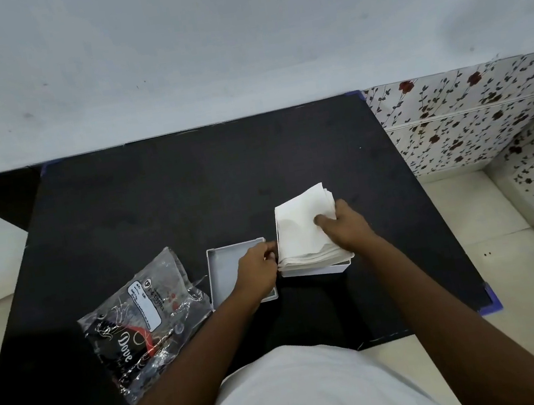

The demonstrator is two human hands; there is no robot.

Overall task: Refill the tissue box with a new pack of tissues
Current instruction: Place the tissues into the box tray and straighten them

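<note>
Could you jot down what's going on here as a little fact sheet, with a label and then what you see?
surface: black table
tissue stack: white, sitting in the open box base, rising above its rim
right hand: grip on the stack's right side, thumb on top
left hand: fingers at the stack's left edge
lid: lying upturned left of the box, partly under the left hand
wrapper: clear plastic, emptied, crumpled at the left
step left: lid not yet on

You see one view only, from a wide-angle camera on your head, aimed steeply down and forward over the black table [187,186]. It sits close above the table's near edge; the wall [199,39] rises beyond the far edge.
</note>
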